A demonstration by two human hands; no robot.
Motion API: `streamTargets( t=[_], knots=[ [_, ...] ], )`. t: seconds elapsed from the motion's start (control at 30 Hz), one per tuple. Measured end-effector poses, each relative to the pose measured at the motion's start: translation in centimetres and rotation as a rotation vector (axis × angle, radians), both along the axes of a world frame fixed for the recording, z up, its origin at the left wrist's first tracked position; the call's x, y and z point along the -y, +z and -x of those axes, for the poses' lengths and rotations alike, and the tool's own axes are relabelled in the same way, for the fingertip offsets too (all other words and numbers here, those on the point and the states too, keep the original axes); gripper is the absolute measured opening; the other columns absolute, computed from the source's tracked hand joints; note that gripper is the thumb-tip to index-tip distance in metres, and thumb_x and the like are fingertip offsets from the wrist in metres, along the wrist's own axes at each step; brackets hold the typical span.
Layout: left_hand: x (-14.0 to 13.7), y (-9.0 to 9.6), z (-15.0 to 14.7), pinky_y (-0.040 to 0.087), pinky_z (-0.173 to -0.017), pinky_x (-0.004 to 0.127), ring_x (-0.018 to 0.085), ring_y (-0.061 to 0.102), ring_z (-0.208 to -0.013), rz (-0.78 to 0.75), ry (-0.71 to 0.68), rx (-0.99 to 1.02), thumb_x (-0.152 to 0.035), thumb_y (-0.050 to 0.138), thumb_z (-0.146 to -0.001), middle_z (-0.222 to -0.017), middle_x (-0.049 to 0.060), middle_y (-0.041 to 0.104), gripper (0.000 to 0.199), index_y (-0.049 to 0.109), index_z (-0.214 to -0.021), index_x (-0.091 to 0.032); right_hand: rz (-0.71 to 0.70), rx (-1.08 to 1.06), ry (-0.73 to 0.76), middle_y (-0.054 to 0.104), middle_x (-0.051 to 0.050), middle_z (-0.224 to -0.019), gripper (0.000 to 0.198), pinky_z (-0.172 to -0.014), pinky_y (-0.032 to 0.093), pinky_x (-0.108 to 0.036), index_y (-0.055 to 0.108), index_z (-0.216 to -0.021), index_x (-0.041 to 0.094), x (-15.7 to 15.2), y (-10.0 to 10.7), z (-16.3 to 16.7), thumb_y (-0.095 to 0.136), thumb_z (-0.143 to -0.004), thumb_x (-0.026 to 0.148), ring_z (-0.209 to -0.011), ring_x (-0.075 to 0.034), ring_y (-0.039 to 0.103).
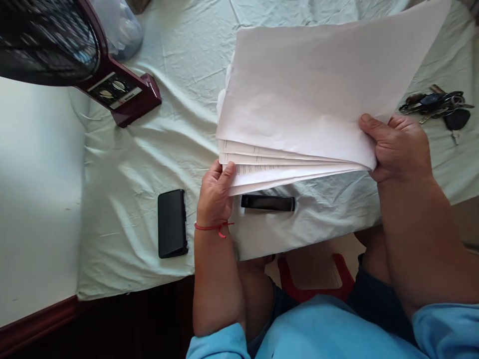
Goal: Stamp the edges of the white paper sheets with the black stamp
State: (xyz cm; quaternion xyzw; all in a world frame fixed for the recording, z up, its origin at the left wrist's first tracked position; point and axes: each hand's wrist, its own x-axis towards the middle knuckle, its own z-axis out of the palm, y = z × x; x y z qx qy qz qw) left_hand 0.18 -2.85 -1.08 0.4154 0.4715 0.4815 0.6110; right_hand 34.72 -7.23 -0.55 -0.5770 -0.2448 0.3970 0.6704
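Over the cloth-draped tabletop (202, 65), holding a sheaf of white papers (307, 80) out in front with both hands. Pinching the sheaf near its lower right corner with the right hand (402, 144), with the thumb laid across the top sheet and the fingers mostly out of sight behind. Gripping the lower left edge with the left hand (215, 194), with the thumb on one of the lower sheets. Fanned out in steps at the left, drawn together towards the right hand. Showing a bare face on top, with small lines of print along the exposed margins below; too small to read.

Just below the near edge of the papers, sharing the cloth with a black oblong object (268, 203). To the left of the left wrist, circled by a red cord bracelet (213, 227), set beside a dark phone (171, 223). Beyond the right hand, near a bunch of keys (441, 104). At the far left, bordered by a maroon fan (116, 92) with a translucent plastic bag (119, 30) just behind. Below the tabletop's near edge, showing part of a red stool (314, 291).
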Motion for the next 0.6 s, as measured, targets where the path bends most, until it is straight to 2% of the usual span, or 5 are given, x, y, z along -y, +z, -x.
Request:
streamTargets(
  t=[0.13,0.23,0.37,0.5,0.6],
  knots=[
    [-0.2,-0.7,0.7,0.069,-0.085,0.026,0.019,0.084,-0.094,-0.012,-0.018,-0.005,-0.043,0.115,-0.075,-0.106,0.004,0.09,0.044,0.085,-0.1,-0.023,-0.04,0.029,-0.003,0.091,-0.004,-0.111,0.049,-0.118,0.073,-0.053,0.077,-0.09,0.023,-0.1,-0.3,-0.4,0.114,-0.068,0.046,-0.119,-0.029,0.087],
    [-0.4,-1.5,1.1,0.066,-0.087,0.025,0.018,0.08,-0.094,-0.031,0.0,-0.019,-0.03,0.112,-0.07,-0.101,0.003,0.088,0.039,0.082,-0.095,-0.024,-0.054,0.038,0.012,0.092,-0.003,-0.119,0.058,-0.122,0.072,-0.056,0.081,-0.094,0.025,-0.1,-0.3,-0.3,0.117,-0.06,0.054,-0.124,-0.031,0.088],
    [-0.9,-2.6,1.5,0.063,-0.091,0.028,0.018,0.077,-0.096,-0.08,0.042,-0.072,-0.022,0.104,-0.073,-0.099,0.001,0.085,0.035,0.076,-0.094,-0.025,-0.1,0.038,0.051,0.092,-0.004,-0.128,0.065,-0.13,0.068,-0.057,0.084,-0.095,0.028,0.0,0.0,0.3,0.12,-0.052,0.061,-0.139,-0.034,0.084],
    [-1.4,-3.4,1.9,0.061,-0.091,0.027,0.017,0.076,-0.095,-0.128,0.12,-0.091,-0.016,0.095,-0.073,-0.102,0.001,0.083,0.033,0.072,-0.096,-0.026,-0.153,0.07,0.136,0.093,-0.004,-0.128,0.065,-0.138,0.063,-0.059,0.09,-0.103,0.029,0.2,0.4,0.7,0.119,-0.055,0.062,-0.146,-0.034,0.081],
    [-1.8,-3.6,2.1,0.06,-0.088,0.026,0.016,0.073,-0.09,-0.155,0.169,-0.106,-0.014,0.09,-0.071,-0.095,-0.001,0.08,0.033,0.068,-0.093,-0.026,-0.182,0.099,0.188,0.093,-0.003,-0.126,0.063,-0.139,0.061,-0.061,0.091,-0.106,0.03,0.4,0.7,0.9,0.118,-0.059,0.062,-0.148,-0.035,0.08]
  ],
)
